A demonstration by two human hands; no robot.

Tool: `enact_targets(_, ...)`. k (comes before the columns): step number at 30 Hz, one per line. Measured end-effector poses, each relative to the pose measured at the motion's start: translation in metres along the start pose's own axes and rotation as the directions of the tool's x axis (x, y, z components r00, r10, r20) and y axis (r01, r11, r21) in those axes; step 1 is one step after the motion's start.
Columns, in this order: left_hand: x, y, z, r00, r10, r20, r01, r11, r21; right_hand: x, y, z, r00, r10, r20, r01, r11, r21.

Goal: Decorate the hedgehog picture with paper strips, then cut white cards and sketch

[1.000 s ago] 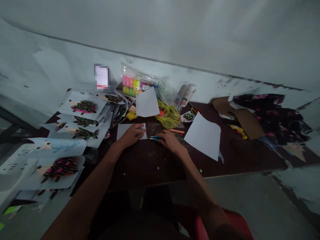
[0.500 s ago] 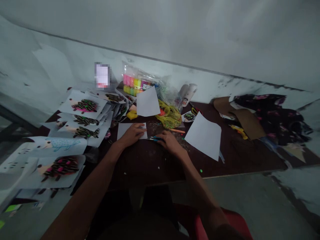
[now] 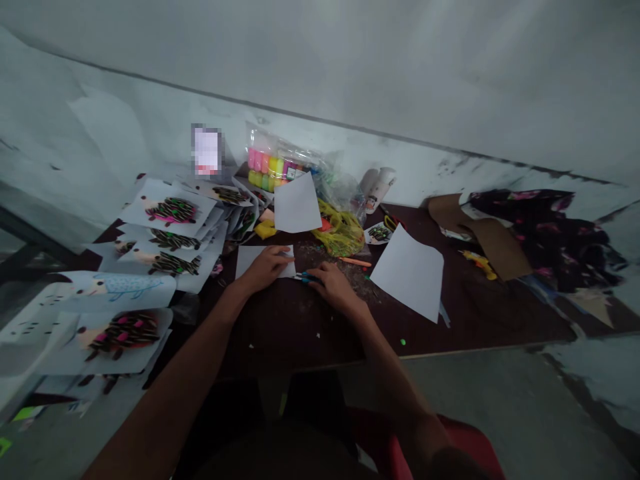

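My left hand [image 3: 269, 268] lies on a sheet of white paper [image 3: 245, 257] on the dark table, its fingers stretched out and pressing the sheet down. At the paper's lower right corner, my right hand [image 3: 334, 285] is closed around a pair of blue-handled scissors [image 3: 309, 277]. Their metal tip points left and meets the paper's edge; whether the blades are parted is too small to tell. Just beyond the right hand lies an orange stick-like tool [image 3: 355, 262]. Another white sheet [image 3: 299, 203] leans farther back, and a larger curled sheet [image 3: 410, 275] lies to the right.
Stacked hedgehog pictures [image 3: 170, 210] fill the table's left side. At the back stand a clear bag of coloured clay [image 3: 270, 170], a yellow net bag [image 3: 345, 233] and a white cylinder [image 3: 381, 189]. Brown cardboard [image 3: 500, 248] and dark floral cloth [image 3: 555, 233] lie right.
My right hand has shifted slightly left with the scissors, bringing them closer against the paper's corner. The left hand stays in place on the sheet.
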State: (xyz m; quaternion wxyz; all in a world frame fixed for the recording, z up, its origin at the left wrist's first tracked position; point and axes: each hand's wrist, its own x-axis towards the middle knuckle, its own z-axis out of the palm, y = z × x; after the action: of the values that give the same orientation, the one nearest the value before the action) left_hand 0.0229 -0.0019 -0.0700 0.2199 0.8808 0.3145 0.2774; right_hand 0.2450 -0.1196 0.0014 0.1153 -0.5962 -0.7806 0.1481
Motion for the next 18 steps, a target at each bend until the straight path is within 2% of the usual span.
enact_targets(13, 0.0012, -0.0022, -0.0030, 1.000, -0.019, -0.009, 0.018, 0.998, -0.055, -0.0010, -0.0054, 0.0081, 0.999, 0.006, -0.037, -0.005, 1.000, 0.025)
enact_targets(18, 0.0062, 0.0004, -0.0024, 0.995, -0.094, -0.034, 0.092, 0.994, -0.062, 0.0005, -0.0043, 0.0038, 0.998, 0.027, -0.053, -0.024, 0.998, 0.061)
